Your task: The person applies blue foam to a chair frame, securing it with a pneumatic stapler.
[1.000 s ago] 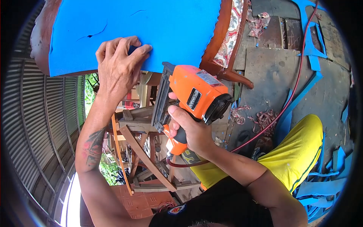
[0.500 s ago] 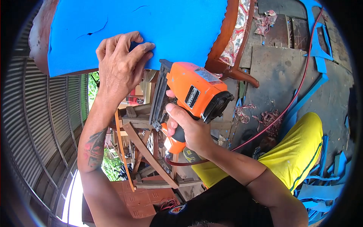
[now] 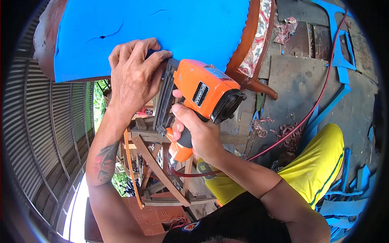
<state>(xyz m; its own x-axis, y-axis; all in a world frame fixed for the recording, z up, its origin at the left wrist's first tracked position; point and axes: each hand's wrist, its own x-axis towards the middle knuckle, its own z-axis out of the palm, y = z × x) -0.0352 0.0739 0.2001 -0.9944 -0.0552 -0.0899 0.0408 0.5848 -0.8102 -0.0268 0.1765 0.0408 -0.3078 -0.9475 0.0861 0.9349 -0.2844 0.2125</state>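
Observation:
A bright blue foam sheet point(image 3: 190, 30) with a few slits covers a curved brown wooden furniture piece point(image 3: 238, 52) at the top of the view. My left hand point(image 3: 131, 73) is closed at the foam's near edge, its curled fingers and thumb pinching and pressing the foam there. My right hand point(image 3: 198, 133) is wrapped around the dark grip of an orange air staple gun point(image 3: 204, 87). The gun's black nose is right at the foam's edge, close beside my left thumb and fingertips. A dark red air hose point(image 3: 283, 139) runs from the gun's handle.
Wooden frame pieces point(image 3: 160, 170) stand below my hands. Floral fabric point(image 3: 255, 48) shows beside the furniture's wooden rail. Blue foam offcuts point(image 3: 344, 206) and crumpled fabric scraps point(image 3: 289, 131) litter the dark floor boards point(image 3: 291, 81). A corrugated metal wall point(image 3: 44, 117) rises at left.
The staple gun in my right hand has moved left and slightly up, its nose now close against my left fingers. My left hand keeps its hold on the foam; the view has shifted a little.

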